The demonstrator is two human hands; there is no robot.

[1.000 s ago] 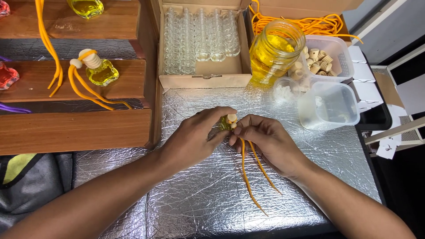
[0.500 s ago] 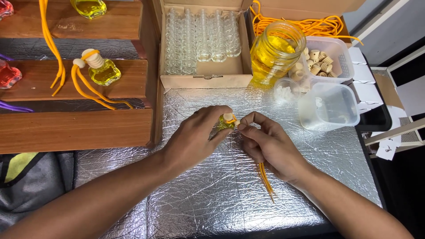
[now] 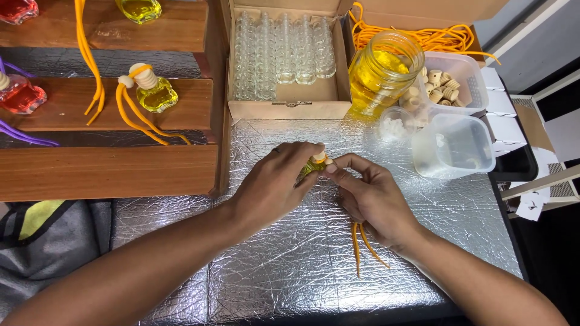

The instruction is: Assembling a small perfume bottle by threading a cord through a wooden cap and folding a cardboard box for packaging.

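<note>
Small yellow bottle [image 3: 314, 164] pinched by both hands, jar [image 3: 383, 72] holding yellow liquid

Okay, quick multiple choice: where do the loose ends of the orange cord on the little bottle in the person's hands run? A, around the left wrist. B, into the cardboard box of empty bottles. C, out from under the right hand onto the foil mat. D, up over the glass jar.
C: the orange cord trails out from beneath the right hand and lies on the foil mat, toward the person.
</note>
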